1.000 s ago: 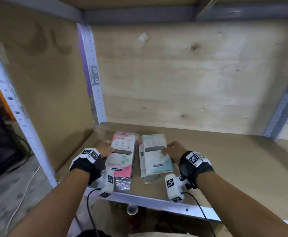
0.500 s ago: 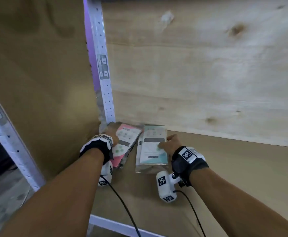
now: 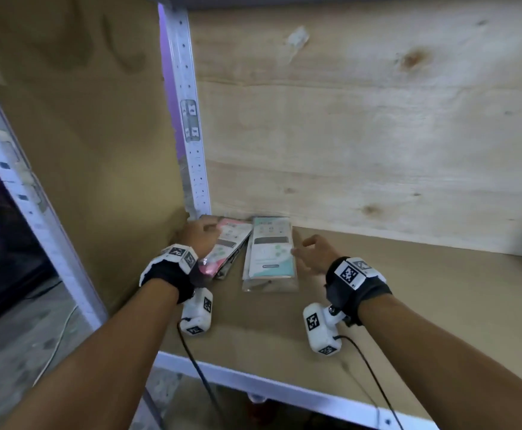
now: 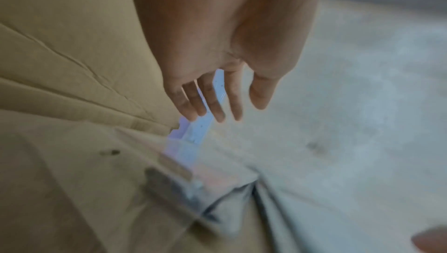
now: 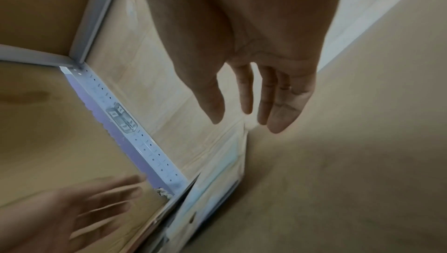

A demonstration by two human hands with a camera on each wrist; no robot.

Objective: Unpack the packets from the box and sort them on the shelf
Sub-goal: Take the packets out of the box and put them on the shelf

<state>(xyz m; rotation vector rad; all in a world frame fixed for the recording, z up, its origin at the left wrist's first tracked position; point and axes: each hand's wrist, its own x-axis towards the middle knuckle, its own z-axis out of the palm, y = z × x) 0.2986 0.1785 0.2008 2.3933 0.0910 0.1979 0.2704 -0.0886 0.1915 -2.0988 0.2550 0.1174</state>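
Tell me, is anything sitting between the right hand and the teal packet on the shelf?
Nothing visible. The right hand hovers open just beside the teal packet, with only bare shelf around it.

Lying side by side on the shelf [image 3: 377,305] in its back-left corner against the back panel [image 3: 362,135]: left packet [image 3: 228,246] beside the corner post [image 3: 188,119], right packet [image 3: 270,252] just beside.

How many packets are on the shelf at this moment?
2 show: a pink packet in the back left corner, partly under the left hand, and a teal packet beside it. Each may top a stack, so more could be hidden.
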